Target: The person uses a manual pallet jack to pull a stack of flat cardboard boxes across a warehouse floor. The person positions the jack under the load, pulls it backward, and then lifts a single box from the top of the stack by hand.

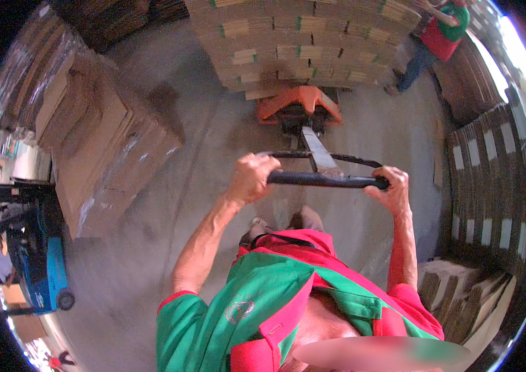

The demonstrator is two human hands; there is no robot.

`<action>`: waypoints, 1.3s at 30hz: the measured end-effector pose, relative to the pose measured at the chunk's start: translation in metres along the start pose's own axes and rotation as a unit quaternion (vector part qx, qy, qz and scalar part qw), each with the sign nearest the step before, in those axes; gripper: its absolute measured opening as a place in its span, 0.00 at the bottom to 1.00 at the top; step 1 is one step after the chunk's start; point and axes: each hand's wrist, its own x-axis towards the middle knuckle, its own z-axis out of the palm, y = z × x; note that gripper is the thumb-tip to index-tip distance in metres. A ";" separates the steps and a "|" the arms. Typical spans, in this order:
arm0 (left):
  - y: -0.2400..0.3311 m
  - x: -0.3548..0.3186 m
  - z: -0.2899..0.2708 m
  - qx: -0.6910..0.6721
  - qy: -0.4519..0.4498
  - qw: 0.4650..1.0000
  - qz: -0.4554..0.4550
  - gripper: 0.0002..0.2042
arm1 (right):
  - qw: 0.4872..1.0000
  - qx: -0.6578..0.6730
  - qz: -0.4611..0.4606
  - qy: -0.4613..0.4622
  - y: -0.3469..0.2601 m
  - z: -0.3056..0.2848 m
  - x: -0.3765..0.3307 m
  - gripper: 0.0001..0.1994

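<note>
Both my hands grip the black handlebar (322,180) of an orange pallet jack (300,104). My left hand (254,177) is closed round the bar's left end. Around its right end, my right hand (393,186) has its fingers wrapped. A grey metal shaft (320,152) runs from the bar down to the jack's orange body. Right behind that body rises a tall stack of flat cardboard (275,40) in bundled layers; the jack's forks are hidden from view.
At left stands a wrapped cardboard stack (105,142), with a blue forklift (46,266) beyond it. A co-worker (440,37) in red and green is beside the load at the far right. More cardboard stacks (486,180) line the right side, and wooden pallets (461,294) lie nearer.
</note>
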 end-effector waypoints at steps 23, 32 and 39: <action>-0.186 0.093 -0.089 -0.020 0.208 0.976 0.061 0.17 | 0.853 -0.192 0.084 0.478 -0.085 0.078 0.106 0.21; -0.260 0.149 -0.093 -0.140 0.369 0.913 0.103 0.10 | 0.810 -0.361 0.156 0.435 -0.212 0.140 0.121 0.16; -0.286 0.179 -0.061 -0.184 0.355 0.911 0.104 0.08 | 0.784 -0.406 0.191 0.429 -0.244 0.178 0.146 0.16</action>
